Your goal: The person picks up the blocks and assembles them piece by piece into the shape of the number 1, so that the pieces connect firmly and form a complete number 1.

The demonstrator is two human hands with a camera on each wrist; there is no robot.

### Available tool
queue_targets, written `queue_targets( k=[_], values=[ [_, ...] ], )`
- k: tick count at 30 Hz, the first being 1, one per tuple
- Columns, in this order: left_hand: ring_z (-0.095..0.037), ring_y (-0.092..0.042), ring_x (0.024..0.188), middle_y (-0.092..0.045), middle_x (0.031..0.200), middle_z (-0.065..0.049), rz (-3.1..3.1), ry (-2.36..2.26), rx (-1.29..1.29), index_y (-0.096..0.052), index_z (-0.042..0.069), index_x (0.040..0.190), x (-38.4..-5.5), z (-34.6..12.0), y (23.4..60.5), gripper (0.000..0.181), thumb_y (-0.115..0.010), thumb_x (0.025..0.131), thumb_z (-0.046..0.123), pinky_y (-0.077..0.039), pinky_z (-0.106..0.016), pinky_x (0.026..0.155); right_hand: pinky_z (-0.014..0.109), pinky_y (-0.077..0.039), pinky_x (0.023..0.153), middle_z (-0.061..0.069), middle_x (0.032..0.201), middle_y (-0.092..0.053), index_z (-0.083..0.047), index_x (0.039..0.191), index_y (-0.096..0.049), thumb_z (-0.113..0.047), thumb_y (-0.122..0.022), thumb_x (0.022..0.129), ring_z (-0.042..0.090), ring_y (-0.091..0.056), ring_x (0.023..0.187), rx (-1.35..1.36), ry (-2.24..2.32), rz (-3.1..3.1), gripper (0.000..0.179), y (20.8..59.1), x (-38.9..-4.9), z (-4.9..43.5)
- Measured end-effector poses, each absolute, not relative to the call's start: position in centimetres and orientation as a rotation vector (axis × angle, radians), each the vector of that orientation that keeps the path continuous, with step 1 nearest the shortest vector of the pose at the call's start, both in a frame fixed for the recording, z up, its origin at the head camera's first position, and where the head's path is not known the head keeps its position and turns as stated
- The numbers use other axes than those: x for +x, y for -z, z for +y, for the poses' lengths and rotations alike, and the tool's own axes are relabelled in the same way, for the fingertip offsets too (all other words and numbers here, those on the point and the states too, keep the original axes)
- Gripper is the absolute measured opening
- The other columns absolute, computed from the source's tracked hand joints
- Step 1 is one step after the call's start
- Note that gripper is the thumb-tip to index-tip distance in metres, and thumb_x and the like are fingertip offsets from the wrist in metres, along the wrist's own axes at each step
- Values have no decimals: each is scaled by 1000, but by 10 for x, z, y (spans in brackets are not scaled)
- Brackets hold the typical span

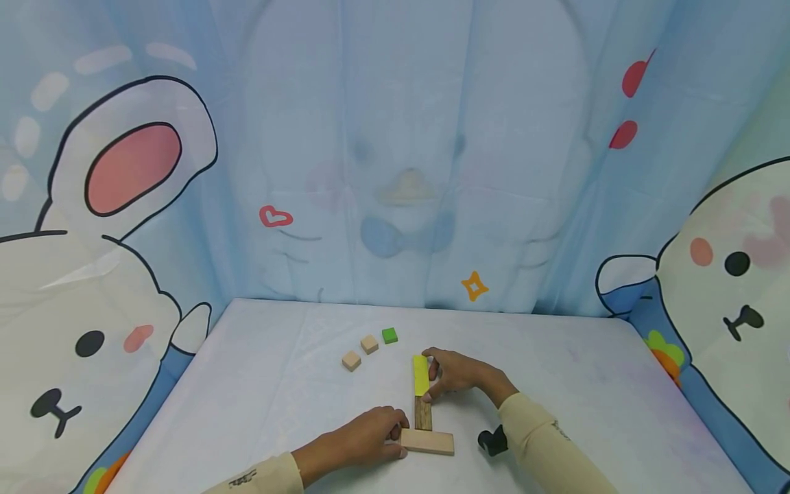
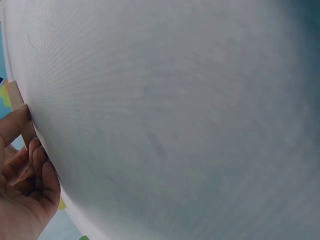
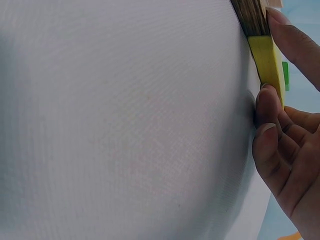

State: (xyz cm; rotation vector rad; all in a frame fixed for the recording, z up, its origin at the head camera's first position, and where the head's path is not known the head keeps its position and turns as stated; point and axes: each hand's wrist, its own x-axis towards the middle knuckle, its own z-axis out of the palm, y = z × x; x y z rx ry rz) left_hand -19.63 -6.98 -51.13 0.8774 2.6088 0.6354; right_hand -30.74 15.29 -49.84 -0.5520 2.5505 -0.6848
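Observation:
My left hand (image 1: 373,436) pinches the left end of a pale wooden block (image 1: 428,442) lying crosswise on the table. From its far side, a dark brown grained block (image 1: 422,413) runs straight away from me. A yellow block (image 1: 420,375) continues that line, end to end with the brown one. My right hand (image 1: 457,372) grips the yellow block, fingers at its far end and thumb close to the seam with the brown block. The right wrist view shows the thumb and fingertips (image 3: 266,102) on the yellow block's sides. In the left wrist view the pale block (image 2: 19,102) sits between thumb and fingers.
Two small pale wooden cubes (image 1: 361,351) and a green cube (image 1: 389,335) stand in a diagonal row at the back left of the blocks. A black object (image 1: 492,440) shows beside the right sleeve. A cartoon-printed curtain (image 1: 401,137) surrounds the white table (image 1: 555,370).

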Motion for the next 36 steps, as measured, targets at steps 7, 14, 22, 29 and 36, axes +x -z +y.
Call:
queue_targets(
  k=[7, 14, 22, 29, 36],
  values=[
    [2, -46, 73, -52, 84, 13, 2612, -643, 885, -64, 12, 117, -196, -71, 510, 31, -76, 91, 24, -44, -17, 68, 30, -44, 72, -3, 92, -59, -4, 146, -44, -31, -92, 71, 13, -53, 81, -551, 687, 2545, 93, 499, -309, 151],
    [2, -47, 73, -52, 84, 13, 2611, -649, 865, -64, 13, 117, -196, -71, 513, 31, -76, 91, 24, -44, -17, 68, 31, -43, 74, -3, 92, -59, -4, 146, -43, -31, -92, 71, 14, -53, 82, -556, 704, 2541, 94, 499, -307, 153],
    [2, -47, 74, -52, 85, 13, 2611, -649, 837, -64, 14, 117, -195, -70, 512, 31, -76, 91, 26, -44, -17, 69, 32, -44, 72, -2, 91, -60, -3, 147, -42, -33, -86, 78, 14, -56, 78, -576, 742, 2539, 88, 497, -310, 158],
    [2, -46, 74, -51, 84, 14, 2610, -649, 835, -64, 13, 117, -195, -70, 513, 31, -75, 91, 26, -44, -17, 69, 31, -45, 71, -3, 87, -61, -3, 143, -48, -39, -80, 84, 13, -56, 74, -621, 760, 2612, 76, 498, -322, 164],
    [2, -47, 74, -52, 84, 14, 2604, -646, 840, -64, 13, 117, -196, -69, 513, 31, -74, 92, 26, -44, -17, 69, 32, -46, 71, -3, 89, -62, -3, 140, -51, -38, -78, 86, 14, -56, 76, -665, 795, 2648, 70, 492, -336, 164]
  ],
)
